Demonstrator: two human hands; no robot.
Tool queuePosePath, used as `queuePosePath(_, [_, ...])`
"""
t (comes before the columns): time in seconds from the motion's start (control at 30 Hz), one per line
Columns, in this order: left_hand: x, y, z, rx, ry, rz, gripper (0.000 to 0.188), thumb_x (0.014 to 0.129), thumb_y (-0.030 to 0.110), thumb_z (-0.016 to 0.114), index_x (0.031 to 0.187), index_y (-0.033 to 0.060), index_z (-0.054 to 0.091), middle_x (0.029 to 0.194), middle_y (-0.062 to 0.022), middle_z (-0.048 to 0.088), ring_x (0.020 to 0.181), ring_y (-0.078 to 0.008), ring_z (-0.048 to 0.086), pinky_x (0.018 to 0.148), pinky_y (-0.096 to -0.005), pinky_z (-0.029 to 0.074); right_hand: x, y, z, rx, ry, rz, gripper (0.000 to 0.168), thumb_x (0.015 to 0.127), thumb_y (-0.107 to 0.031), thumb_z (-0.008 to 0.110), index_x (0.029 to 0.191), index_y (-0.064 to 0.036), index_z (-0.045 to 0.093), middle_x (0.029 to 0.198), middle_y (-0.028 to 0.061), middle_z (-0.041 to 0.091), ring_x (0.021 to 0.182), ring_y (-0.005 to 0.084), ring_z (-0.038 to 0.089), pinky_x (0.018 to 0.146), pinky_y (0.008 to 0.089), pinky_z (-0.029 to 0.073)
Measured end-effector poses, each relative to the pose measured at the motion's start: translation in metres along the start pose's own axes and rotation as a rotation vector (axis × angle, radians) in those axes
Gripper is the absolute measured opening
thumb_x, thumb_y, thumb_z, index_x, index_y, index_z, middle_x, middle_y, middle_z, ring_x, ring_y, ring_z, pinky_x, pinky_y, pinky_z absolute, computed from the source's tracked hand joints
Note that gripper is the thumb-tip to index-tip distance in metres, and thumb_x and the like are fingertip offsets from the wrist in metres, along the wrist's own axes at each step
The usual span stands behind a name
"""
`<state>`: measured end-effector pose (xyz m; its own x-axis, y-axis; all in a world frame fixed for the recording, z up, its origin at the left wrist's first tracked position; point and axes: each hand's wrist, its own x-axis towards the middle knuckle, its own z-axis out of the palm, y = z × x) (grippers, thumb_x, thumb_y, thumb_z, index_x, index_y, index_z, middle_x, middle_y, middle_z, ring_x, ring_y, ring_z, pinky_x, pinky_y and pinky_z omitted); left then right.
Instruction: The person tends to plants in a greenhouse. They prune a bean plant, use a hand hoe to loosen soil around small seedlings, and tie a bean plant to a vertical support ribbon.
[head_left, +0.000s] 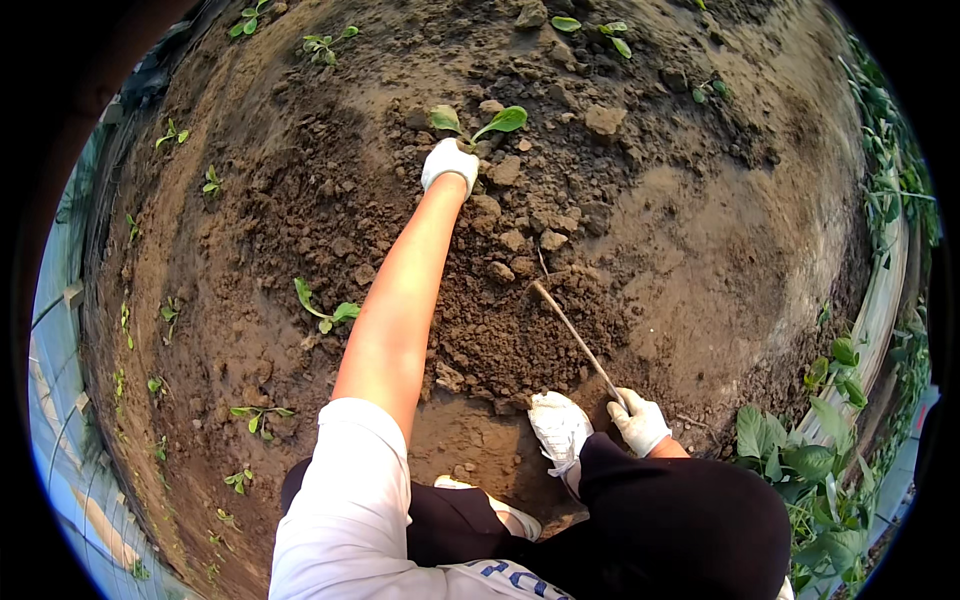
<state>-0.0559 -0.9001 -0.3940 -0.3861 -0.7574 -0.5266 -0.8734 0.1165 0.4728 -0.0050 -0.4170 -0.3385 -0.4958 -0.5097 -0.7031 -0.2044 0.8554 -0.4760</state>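
My left hand (450, 163), in a white glove, reaches far forward to the soil. Its fingers are curled at the stem of a broad-leaved seedling (501, 121), whose leaves spread out beyond the glove; the fingertips and roots are hidden. Low on the right, beside my knee, my right hand (639, 424) is also gloved in white and grips a thin wooden stick (576, 336). The stick slants up and left, its far end over a patch of loose, crumbly soil (502, 341). Left of my forearm, another seedling (327, 309) lies or stands on the ground.
Clods such as this one (604, 119) lie around the left hand. Small seedlings (260, 420) dot the bed on the left, with more at the top. Taller leafy plants (814, 457) line the right edge. My white shoe (561, 431) is close to the stick.
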Motion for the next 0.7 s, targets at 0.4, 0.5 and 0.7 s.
queuePosePath(0.4, [-0.034, 0.028, -0.007, 0.551, -0.267, -0.098, 0.036, 0.091, 0.022, 0.045, 0.123, 0.0097, 0.057, 0.125, -0.0131, 0.057, 0.111, -0.0285, 0.057, 0.090, -0.0391, 0.046, -0.001, 0.000, -0.001, 0.003, -0.012, 0.034, 0.037, 0.087, -0.034, 0.057, 0.118, -0.013, 0.056, 0.090, 0.0188, 0.066, 0.087, 0.0366, 0.063, 0.075, 0.0411, 0.050])
queuePosePath(0.5, [-0.022, 0.016, 0.005, 0.352, -0.206, -0.081, 0.045, 0.091, 0.018, 0.043, 0.136, 0.0135, 0.045, 0.133, -0.0114, 0.051, 0.114, -0.0276, 0.055, 0.092, -0.0387, 0.046, -0.003, 0.000, 0.000, -0.004, -0.007, 0.027, 0.037, 0.087, -0.034, 0.057, 0.118, -0.013, 0.055, 0.090, 0.0187, 0.066, 0.086, 0.0365, 0.063, 0.075, 0.0412, 0.050])
queuePosePath(0.7, [0.036, -0.019, 0.018, -0.033, -0.185, -0.173, 0.046, 0.092, 0.026, 0.045, 0.135, 0.0095, 0.045, 0.126, -0.0093, 0.057, 0.101, -0.0230, 0.061, 0.089, -0.0363, 0.045, -0.001, -0.013, -0.003, 0.010, -0.026, 0.032, 0.037, 0.086, -0.031, 0.060, 0.116, -0.010, 0.057, 0.090, 0.0183, 0.066, 0.086, 0.0345, 0.064, 0.075, 0.0389, 0.049])
